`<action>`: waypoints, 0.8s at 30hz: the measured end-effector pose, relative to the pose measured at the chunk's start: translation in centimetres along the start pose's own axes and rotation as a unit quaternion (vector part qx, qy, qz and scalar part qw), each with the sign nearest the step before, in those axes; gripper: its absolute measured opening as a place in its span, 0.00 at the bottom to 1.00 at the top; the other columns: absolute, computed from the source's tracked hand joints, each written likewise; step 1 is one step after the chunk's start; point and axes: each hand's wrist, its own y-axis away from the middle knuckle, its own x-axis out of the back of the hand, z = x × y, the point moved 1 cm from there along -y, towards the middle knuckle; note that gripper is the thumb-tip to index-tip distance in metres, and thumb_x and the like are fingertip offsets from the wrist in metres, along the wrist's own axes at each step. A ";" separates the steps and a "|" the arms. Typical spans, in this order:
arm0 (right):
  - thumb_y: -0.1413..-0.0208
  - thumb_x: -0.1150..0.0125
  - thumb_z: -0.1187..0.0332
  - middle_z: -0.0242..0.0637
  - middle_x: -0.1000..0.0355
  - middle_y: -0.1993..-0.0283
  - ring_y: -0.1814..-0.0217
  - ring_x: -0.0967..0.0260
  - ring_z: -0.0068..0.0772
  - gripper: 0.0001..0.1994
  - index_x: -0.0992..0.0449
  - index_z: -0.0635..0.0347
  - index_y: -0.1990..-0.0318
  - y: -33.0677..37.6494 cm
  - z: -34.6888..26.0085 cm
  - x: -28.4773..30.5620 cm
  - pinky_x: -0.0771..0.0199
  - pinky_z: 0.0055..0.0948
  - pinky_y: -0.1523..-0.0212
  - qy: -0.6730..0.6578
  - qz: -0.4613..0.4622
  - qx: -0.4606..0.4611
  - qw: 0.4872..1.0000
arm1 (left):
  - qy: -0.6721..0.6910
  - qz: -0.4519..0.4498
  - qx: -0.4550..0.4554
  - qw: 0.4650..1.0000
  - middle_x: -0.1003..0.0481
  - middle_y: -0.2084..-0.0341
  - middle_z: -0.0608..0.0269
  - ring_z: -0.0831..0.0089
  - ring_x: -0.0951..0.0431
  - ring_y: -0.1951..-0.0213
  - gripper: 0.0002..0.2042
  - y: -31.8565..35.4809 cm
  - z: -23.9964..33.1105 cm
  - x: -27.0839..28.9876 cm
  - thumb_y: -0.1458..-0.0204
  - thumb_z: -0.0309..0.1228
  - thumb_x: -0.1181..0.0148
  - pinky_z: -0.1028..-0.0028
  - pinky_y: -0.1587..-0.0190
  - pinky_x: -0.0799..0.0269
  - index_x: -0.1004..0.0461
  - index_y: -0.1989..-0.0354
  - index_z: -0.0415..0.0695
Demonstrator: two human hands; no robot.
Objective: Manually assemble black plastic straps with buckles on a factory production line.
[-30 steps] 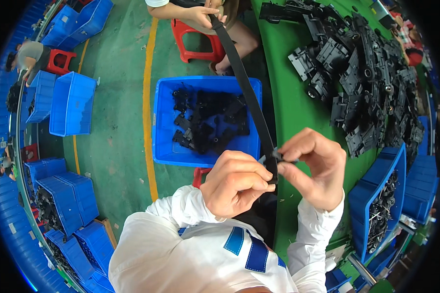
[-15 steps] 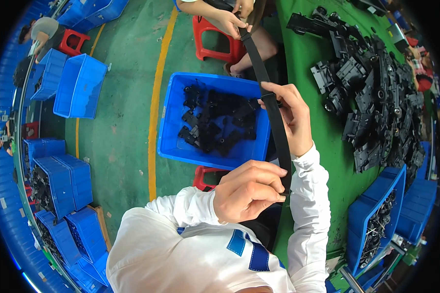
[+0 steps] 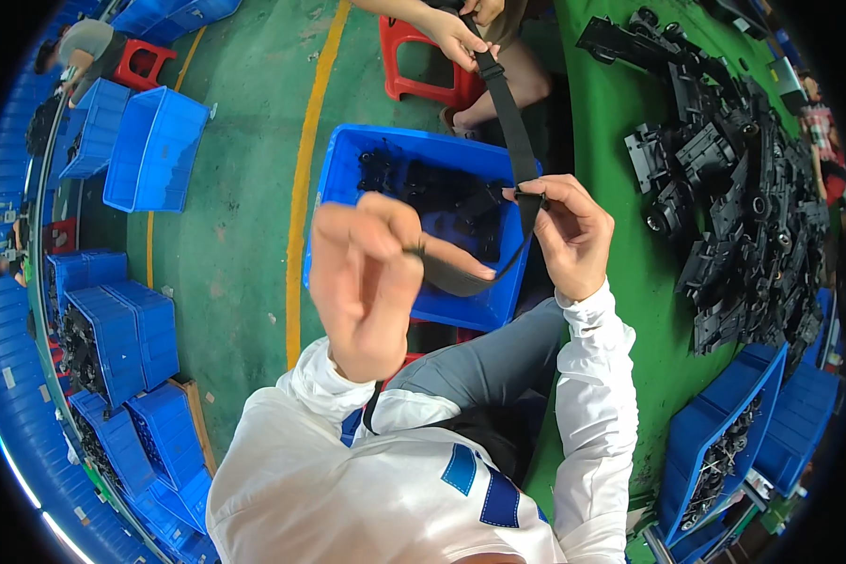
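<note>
Both hands point(image 3: 367, 282) point(image 3: 566, 230) pinching black strap point(image 3: 509, 122), far end seemingly hidden by co-worker's hand point(image 3: 446, 36)

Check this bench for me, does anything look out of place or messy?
Mostly the black plastic parts: they lie in a loose, tangled heap on the green table, outside the blue bins. The strap looks intact.

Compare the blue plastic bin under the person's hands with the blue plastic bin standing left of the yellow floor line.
The blue bin under the hands holds black plastic parts; the blue bin left of the yellow line looks empty. The first sits partly hidden behind the hands and black strap; the second stands fully exposed. Both are rectangular, open-topped and on the green floor.
</note>
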 end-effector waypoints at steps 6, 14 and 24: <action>0.52 0.48 0.93 0.43 0.25 0.54 0.50 0.23 0.35 0.17 0.22 0.71 0.56 -0.2 0.4 0.1 0.21 0.26 0.50 -0.016 -0.006 0.007 1.000 | 0.030 0.091 0.162 0.982 0.28 0.61 0.57 0.71 0.20 0.63 0.12 -2.0 -3.4 0.5 0.45 0.14 0.42 0.73 0.57 0.21 0.36 0.57 0.40; 0.52 0.46 0.93 0.42 0.25 0.54 0.50 0.23 0.34 0.17 0.21 0.71 0.55 -0.2 0.2 0.1 0.21 0.27 0.49 0.016 -0.010 -0.007 1.000 | -0.026 0.063 0.171 0.983 0.25 0.54 0.53 0.73 0.20 0.60 0.09 -2.8 -7.1 0.3 0.46 0.15 0.40 0.72 0.57 0.19 0.31 0.60 0.39; 0.54 0.46 0.91 0.39 0.24 0.55 0.53 0.24 0.30 0.18 0.20 0.68 0.55 -0.1 0.7 0.1 0.22 0.24 0.51 0.014 0.001 -0.015 1.000 | -0.026 0.009 0.176 0.984 0.24 0.50 0.46 0.66 0.21 0.51 0.16 -2.9 -7.7 0.2 0.49 0.14 0.37 0.68 0.45 0.25 0.30 0.54 0.38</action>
